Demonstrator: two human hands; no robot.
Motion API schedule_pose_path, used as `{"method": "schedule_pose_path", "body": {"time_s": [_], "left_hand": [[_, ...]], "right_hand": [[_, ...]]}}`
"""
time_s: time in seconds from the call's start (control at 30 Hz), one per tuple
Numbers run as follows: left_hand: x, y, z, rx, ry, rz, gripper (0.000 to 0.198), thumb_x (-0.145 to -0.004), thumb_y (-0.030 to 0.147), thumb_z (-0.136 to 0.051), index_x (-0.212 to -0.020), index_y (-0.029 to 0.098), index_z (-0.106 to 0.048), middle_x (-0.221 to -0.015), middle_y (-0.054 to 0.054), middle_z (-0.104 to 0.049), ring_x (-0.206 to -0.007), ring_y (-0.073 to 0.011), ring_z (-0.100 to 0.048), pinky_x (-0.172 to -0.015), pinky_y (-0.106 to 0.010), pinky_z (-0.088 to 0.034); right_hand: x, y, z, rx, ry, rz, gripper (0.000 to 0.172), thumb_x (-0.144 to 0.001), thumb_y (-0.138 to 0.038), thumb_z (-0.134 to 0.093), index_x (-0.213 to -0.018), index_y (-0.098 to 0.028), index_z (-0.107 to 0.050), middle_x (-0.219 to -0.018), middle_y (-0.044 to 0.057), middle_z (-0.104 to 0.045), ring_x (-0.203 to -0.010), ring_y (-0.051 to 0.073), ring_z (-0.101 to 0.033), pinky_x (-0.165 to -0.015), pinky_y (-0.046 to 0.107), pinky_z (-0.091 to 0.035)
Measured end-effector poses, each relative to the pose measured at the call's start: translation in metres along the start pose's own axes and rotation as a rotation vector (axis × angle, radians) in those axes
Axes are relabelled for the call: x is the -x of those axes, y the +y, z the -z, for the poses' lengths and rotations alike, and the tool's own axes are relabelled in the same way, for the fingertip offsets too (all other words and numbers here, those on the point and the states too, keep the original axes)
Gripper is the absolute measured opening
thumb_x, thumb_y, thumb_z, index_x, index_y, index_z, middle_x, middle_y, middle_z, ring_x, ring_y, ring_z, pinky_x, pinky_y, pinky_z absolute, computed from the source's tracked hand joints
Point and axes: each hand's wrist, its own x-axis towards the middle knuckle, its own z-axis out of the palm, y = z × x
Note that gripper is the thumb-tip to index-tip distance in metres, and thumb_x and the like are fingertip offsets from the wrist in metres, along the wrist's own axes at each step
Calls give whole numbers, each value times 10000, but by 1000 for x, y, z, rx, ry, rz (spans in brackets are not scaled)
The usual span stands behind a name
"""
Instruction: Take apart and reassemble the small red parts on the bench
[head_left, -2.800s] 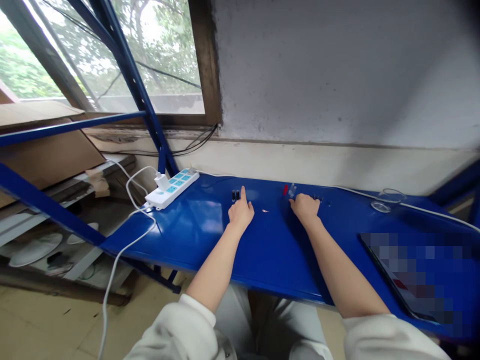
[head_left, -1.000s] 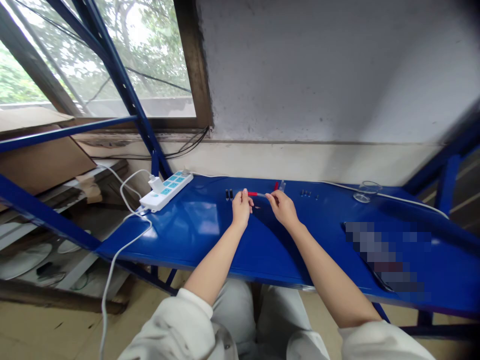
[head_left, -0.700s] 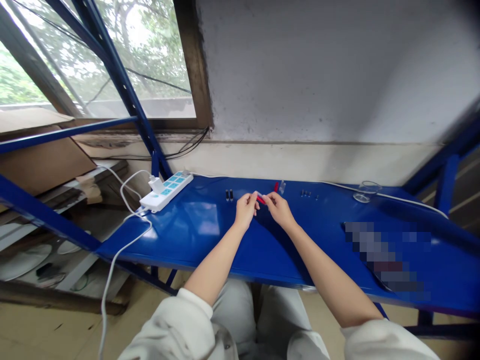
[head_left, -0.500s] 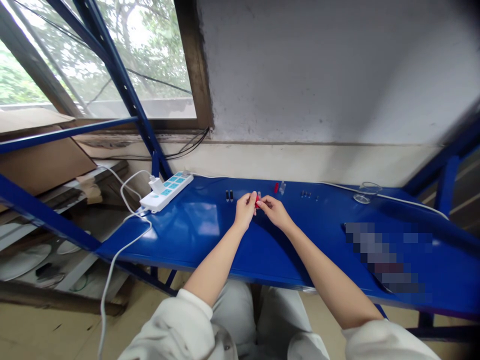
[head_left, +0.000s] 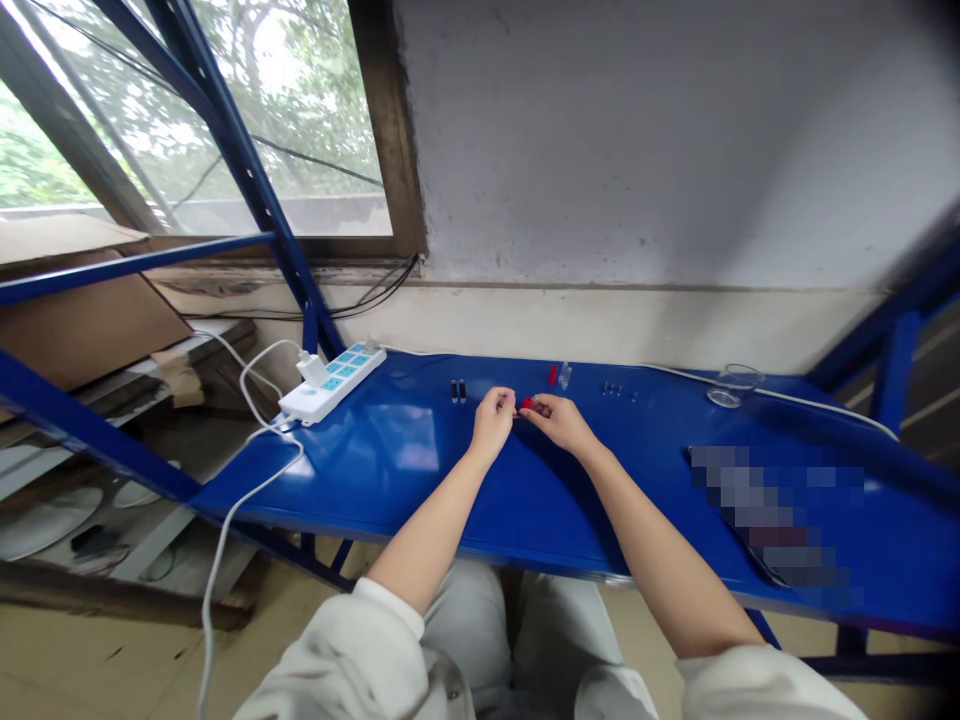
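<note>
Over the middle of the blue table (head_left: 420, 500), my right hand (head_left: 561, 424) pinches a small red piece (head_left: 527, 402), its exact kind too small to tell. Close beside it, my left hand (head_left: 493, 422) is closed, thumb and fingers together; what it holds is mostly hidden. Two small black cylinders (head_left: 457, 391) stand left of my left hand. Behind my right hand are another red piece (head_left: 553, 375) and a clear plastic piece (head_left: 565, 375). Several tiny metallic parts (head_left: 612, 388) lie farther right.
A white power strip (head_left: 334, 384) with a plug and cable sits at the table's left end. At the right are a clear round container (head_left: 726, 396) and a blurred-out flat item (head_left: 765, 520). Blue metal posts (head_left: 259, 180) flank the table; a wall stands behind.
My hands have moved slightly apart, the right one shifting right with the red piece. The red piece was between both hands before.
</note>
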Motion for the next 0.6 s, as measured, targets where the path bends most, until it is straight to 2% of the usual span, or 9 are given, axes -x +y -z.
{"method": "schedule_pose_path", "body": {"time_s": [0.13,0.27,0.6], "left_hand": [[1,-4,-1,-160,-26,-66,175,-810,249,-427,-902,174,-556,-677,-5,-582,-604,-99,-552,-599,-211,-421],[3,-7,-2,-279,-49,-116,175,-808,228,-427,-899,186,-570,-713,-16,-600,-661,-119,-582,-633,-226,-427],[4,-6,-2,-400,-92,-141,184,-806,213,-424,-911,189,-573,-712,-8,-605,-635,-111,-571,-620,-217,-418]], "right_hand": [[-2,17,14,294,126,-246,188,-745,-344,-527,-708,-180,-612,-686,38,-634,-648,154,-569,-554,234,-350],[-3,31,19,378,186,-419,205,-758,-355,-501,-756,-195,-628,-734,48,-651,-692,181,-590,-524,244,-330],[-19,48,7,364,239,-466,237,-766,-383,-493,-778,-202,-647,-739,50,-654,-695,171,-594,-517,227,-334]]}}
